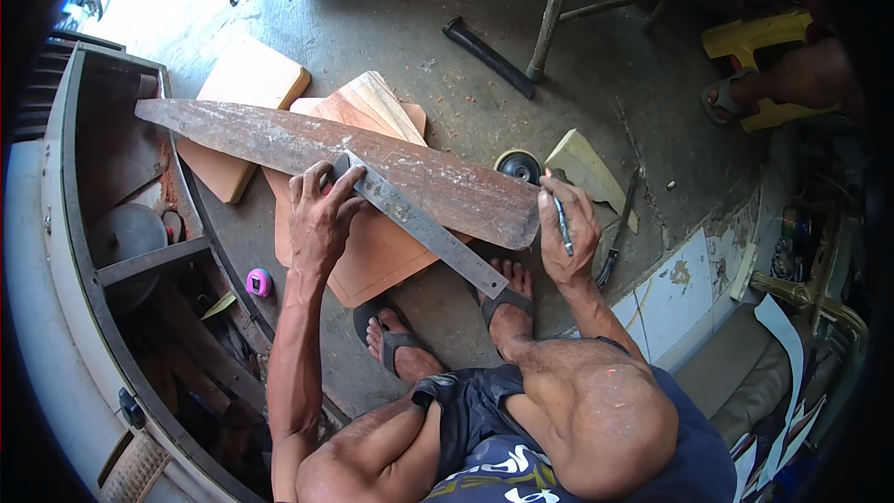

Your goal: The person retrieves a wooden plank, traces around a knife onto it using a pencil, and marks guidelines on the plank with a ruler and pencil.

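Observation:
A long weathered wooden plank (372,158) with a tapered far-left end lies across several smooth boards. My left hand (321,210) grips the dark stock of a try square (419,224) at the plank's near edge. The square's metal blade slants down to the right, past the plank and towards my right foot. In my right hand (570,233), by the plank's blunt right end, is a slim pen (562,219). Beneath the plank, the smooth orange-brown boards (382,256) are partly hidden.
At left stands an open cabinet frame (154,261) with clutter inside. A pink tape measure (259,282) lies beside it. Beyond the plank are a black bar (489,56), a round black disc (519,166) and a pale offcut (587,168). Another person's foot (731,93) is at upper right.

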The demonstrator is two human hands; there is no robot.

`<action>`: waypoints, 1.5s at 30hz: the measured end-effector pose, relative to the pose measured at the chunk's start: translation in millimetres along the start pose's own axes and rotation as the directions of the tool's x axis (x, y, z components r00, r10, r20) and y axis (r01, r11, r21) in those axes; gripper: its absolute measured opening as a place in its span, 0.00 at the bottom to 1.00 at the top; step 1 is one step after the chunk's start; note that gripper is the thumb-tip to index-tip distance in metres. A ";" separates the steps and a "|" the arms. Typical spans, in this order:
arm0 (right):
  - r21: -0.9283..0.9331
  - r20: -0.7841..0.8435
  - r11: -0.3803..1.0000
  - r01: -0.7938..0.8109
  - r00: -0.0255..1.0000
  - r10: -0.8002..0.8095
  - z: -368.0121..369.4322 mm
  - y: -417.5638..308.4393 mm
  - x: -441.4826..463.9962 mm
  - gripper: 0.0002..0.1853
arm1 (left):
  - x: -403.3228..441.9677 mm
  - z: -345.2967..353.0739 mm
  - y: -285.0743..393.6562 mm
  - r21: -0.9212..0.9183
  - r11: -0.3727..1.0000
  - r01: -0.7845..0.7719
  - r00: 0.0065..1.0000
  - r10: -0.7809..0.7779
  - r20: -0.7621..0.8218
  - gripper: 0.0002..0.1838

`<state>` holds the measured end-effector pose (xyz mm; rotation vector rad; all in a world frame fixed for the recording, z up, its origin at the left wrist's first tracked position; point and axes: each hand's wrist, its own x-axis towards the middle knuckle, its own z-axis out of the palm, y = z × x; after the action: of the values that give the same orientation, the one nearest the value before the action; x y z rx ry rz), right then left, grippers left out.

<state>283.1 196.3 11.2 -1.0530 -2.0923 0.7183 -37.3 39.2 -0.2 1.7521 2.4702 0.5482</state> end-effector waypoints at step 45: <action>0.073 0.086 0.980 0.183 0.978 -0.189 41.1 0.8 18.0 0.11 | 19.8 15.1 -2.5 -0.052 0.999 0.000 1.000 0.002 0.029 0.33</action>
<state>244.0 204.8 -9.0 -0.7893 -2.1962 0.7485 -42.6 60.5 -12.1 1.7301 2.4136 0.5772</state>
